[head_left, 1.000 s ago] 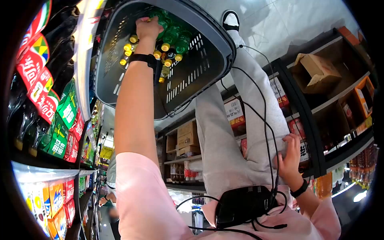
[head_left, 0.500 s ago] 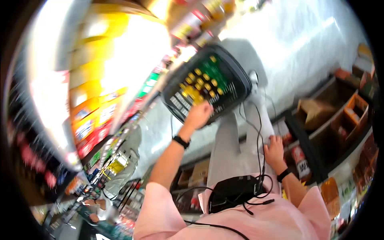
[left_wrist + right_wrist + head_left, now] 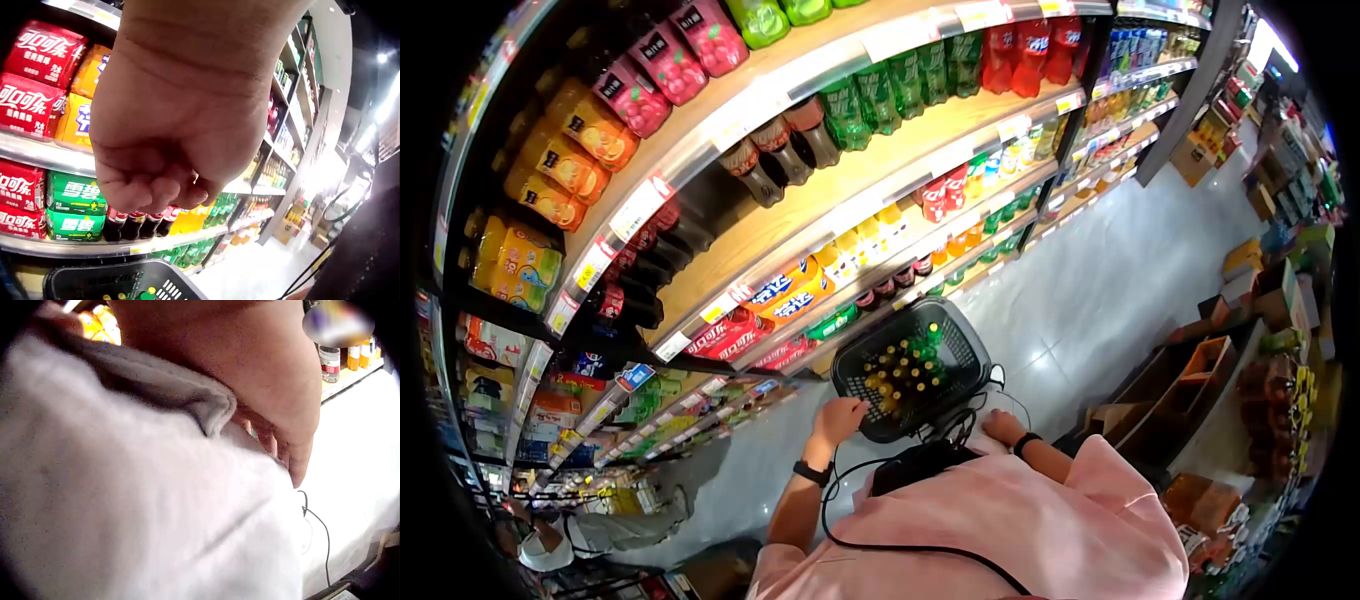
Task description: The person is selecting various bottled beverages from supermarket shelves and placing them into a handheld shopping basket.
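My left hand (image 3: pixel 838 418) is beside the left edge of a dark basket (image 3: pixel 977 350). Its fingers curl toward the palm in the left wrist view, where the hand (image 3: pixel 178 131) holds nothing and appears above the basket rim (image 3: pixel 119 269). Several yellow-capped bottles (image 3: pixel 900 372) and green bottles (image 3: pixel 924 346) lie inside the basket. My right hand (image 3: pixel 1003 428) rests on the light grey trousers (image 3: pixel 150 494); in the right wrist view, the fingers of that hand (image 3: pixel 250 381) extend down along the cloth.
Curved shelves hold orange (image 3: pixel 595 125), pink (image 3: pixel 690 40) and green (image 3: pixel 880 95) drinks, cola bottles (image 3: pixel 785 150) and red packs (image 3: pixel 730 335). Open boxes (image 3: pixel 1200 360) stand at the right. Another person (image 3: pixel 615 530) is at lower left. Black cables (image 3: pixel 830 500) loop across my front.
My left hand has come out of the basket to its left side. The head view has swung up and left, bringing more shelves into sight. My right hand stays on the trousers.
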{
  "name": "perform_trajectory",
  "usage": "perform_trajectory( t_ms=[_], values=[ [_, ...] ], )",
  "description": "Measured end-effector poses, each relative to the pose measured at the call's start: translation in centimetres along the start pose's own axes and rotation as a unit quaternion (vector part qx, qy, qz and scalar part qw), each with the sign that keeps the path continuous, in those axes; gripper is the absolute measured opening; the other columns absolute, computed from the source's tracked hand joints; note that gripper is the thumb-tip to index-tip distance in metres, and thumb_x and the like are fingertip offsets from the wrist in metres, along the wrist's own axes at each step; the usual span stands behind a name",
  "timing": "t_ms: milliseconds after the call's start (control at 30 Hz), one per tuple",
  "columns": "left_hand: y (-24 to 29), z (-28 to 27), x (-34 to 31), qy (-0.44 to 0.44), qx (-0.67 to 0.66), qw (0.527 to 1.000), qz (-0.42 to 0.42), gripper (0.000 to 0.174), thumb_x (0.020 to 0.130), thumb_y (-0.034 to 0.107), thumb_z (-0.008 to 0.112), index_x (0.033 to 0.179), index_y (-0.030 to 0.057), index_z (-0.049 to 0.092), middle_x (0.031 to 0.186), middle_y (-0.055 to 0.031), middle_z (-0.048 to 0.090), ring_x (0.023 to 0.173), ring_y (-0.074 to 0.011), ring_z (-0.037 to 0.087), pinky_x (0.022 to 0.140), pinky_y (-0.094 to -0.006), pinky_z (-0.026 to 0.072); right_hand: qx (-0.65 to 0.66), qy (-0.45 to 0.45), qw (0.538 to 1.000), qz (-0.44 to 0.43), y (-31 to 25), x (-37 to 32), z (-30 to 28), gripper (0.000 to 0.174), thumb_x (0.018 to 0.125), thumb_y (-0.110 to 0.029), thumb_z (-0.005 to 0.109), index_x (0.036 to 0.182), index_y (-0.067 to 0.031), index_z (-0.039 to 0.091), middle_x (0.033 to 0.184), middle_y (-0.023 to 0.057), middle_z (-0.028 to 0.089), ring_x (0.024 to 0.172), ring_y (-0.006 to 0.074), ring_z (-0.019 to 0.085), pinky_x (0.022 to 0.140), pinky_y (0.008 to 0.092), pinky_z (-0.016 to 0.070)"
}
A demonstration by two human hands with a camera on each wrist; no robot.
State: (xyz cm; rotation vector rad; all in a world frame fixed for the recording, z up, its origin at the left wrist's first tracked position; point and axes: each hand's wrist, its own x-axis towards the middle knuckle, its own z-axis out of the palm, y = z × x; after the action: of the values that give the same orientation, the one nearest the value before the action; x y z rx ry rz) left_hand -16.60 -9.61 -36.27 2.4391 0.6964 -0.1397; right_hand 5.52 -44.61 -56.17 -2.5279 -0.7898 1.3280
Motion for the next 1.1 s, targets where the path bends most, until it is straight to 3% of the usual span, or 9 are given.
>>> perform_trajectory(
  t_ms=[133,233,433,500,700,833,933,967,1100],
  values=[
    [2.1,-0.1,-0.5,0.012,-0.062,0.997,-0.050,0.035,0.098,0.031,0.056,0.084,0.0012,0.065,0.081,-0.0227,0.066,0.080,-0.0453,0.062,0.069,-0.0535,0.0466,0.027,0.187,0.977,-0.104,-0.6,-2.3,0.2,0.054,0.086,-0.038,0.055,0.129,-0.0059,0.061,0.129,0.0232,0.062,0.113,0.0417,0.062,0.098,0.0501,0.0500],
    [2.6,0.1,-1.0,0.088,-0.170,0.981,-0.037,0.025,0.099,0.024,0.054,0.093,0.0013,0.062,0.086,-0.0240,0.066,0.081,-0.0457,0.063,0.069,-0.0523,0.0477,-0.018,-0.037,0.993,-0.115,1.4,0.7,0.0,0.053,0.085,-0.039,0.056,0.127,-0.0068,0.063,0.133,0.0223,0.061,0.117,0.0380,0.061,0.099,0.0487,0.0499],
    [5.7,-2.8,0.3,0.075,-0.183,0.980,-0.024,0.010,0.097,0.011,0.053,0.098,0.0033,0.060,0.080,-0.0175,0.066,0.075,-0.0344,0.067,0.066,-0.0404,0.0492,0.035,-0.023,0.995,-0.092,0.8,-2.5,-1.5,0.051,0.091,-0.046,0.050,0.121,-0.0080,0.066,0.129,0.0214,0.063,0.121,0.0369,0.059,0.101,0.0451,0.0473],
    [6.8,-2.4,0.9,0.079,-0.208,0.975,-0.011,0.014,0.097,0.014,0.054,0.097,0.0025,0.061,0.077,-0.0149,0.066,0.071,-0.0265,0.066,0.065,-0.0361,0.0482,-0.110,-0.041,0.955,-0.271,4.3,1.3,1.9,0.050,0.093,-0.045,0.048,0.122,-0.0082,0.066,0.131,0.0201,0.063,0.120,0.0376,0.059,0.102,0.0454,0.0469],
    [14.6,-6.0,4.7,-0.015,-0.231,0.958,0.171,0.026,0.102,0.025,0.057,0.090,0.0022,0.062,0.064,-0.0002,0.051,0.056,-0.0084,0.048,0.053,-0.0267,0.0392,0.005,-0.037,0.990,-0.138,2.8,-0.4,0.7,0.053,0.094,-0.044,0.047,0.126,-0.0054,0.064,0.142,0.0179,0.056,0.123,0.0380,0.057,0.106,0.0433,0.0450],
    [24.4,-13.4,9.6,-0.102,-0.223,0.953,0.178,0.015,0.101,0.017,0.058,0.097,0.0032,0.064,0.074,0.0021,0.057,0.065,-0.0084,0.052,0.060,-0.0256,0.0447,0.104,-0.068,0.988,-0.090,2.3,-1.9,-0.9,0.068,0.091,-0.051,0.054,0.143,-0.0084,0.054,0.148,0.0184,0.052,0.134,0.0346,0.051,0.114,0.0399,0.0380],
    [30.9,-16.5,16.8,0.066,-0.212,0.882,0.416,0.015,0.094,0.014,0.062,0.105,0.0050,0.068,0.076,-0.0023,0.060,0.069,-0.0112,0.058,0.065,-0.0280,0.0483,0.114,-0.080,0.987,-0.080,2.0,-2.6,-2.1,0.067,0.091,-0.053,0.054,0.143,-0.0108,0.055,0.150,0.0155,0.050,0.138,0.0360,0.046,0.117,0.0414,0.0350],
    [33.4,-17.6,19.6,0.056,-0.171,0.931,0.316,0.016,0.094,0.014,0.062,0.107,0.0055,0.067,0.080,-0.0028,0.062,0.071,-0.0110,0.059,0.067,-0.0274,0.0491,0.116,-0.085,0.987,-0.074,1.8,-3.1,-2.9,0.066,0.091,-0.054,0.054,0.143,-0.0120,0.056,0.151,0.0140,0.050,0.140,0.0367,0.044,0.118,0.0421,0.0335],
    [40.4,-19.1,33.2,0.235,-0.152,0.900,0.333,0.046,0.084,0.025,0.079,0.120,-0.0008,0.065,0.097,-0.0088,0.069,0.078,-0.0124,0.063,0.070,-0.0295,0.0523,0.001,-0.056,0.975,-0.213,4.8,-1.7,-2.6,0.061,0.091,-0.052,0.056,0.136,-0.0114,0.061,0.148,0.0152,0.052,0.138,0.0330,0.046,0.113,0.0477,0.0348]
  ],
)
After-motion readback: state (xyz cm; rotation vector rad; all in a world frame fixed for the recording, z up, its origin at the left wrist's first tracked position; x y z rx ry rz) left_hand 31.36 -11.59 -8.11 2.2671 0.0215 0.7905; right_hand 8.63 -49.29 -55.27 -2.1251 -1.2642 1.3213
